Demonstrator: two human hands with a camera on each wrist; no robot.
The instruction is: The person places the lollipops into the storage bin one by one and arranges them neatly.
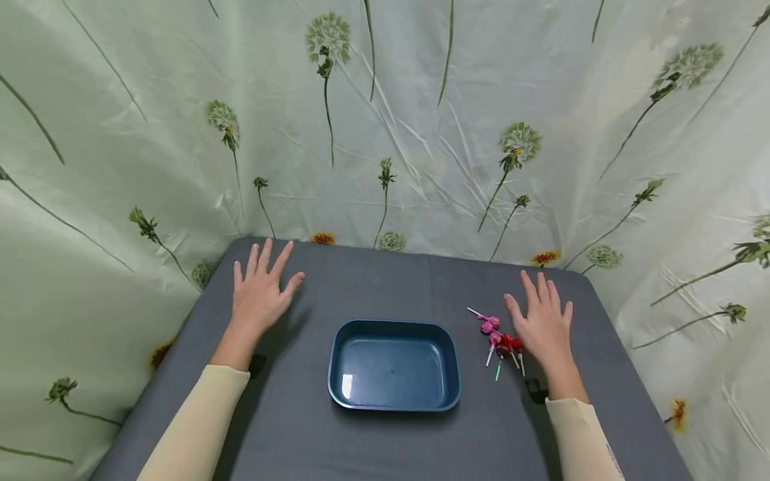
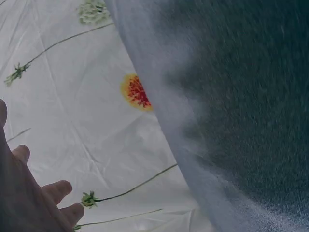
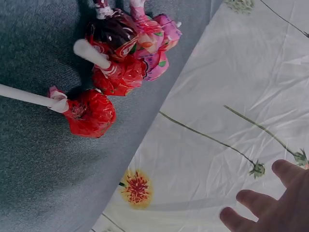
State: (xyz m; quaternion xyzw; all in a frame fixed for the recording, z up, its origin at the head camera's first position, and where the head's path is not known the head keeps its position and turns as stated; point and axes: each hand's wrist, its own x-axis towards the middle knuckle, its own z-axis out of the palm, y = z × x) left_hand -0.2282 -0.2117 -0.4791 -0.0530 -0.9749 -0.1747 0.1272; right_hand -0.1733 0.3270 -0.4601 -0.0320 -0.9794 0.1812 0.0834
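My left hand [image 1: 260, 290] is held over the far left of the grey table, fingers spread, with nothing in it. On the other side my right hand [image 1: 544, 327] hovers just right of a small pile of wrapped lollipops, also empty, its fingers extended. Pink lollipops [image 1: 494, 337] and red lollipops [image 1: 506, 345] lie bunched together, their sticks pointing various ways. A red lollipop [image 3: 91, 113] with a white stick shows close up in the right wrist view. Between the hands sits a dark blue rectangular tray [image 1: 394, 404], with nothing inside.
The grey cloth-covered table [image 1: 397, 447] has rounded far corners. Behind it and along both sides hangs a pale curtain [image 1: 409, 133] printed with dandelions and other flowers. Black wrist straps [image 1: 535, 391] sit at the wrists.
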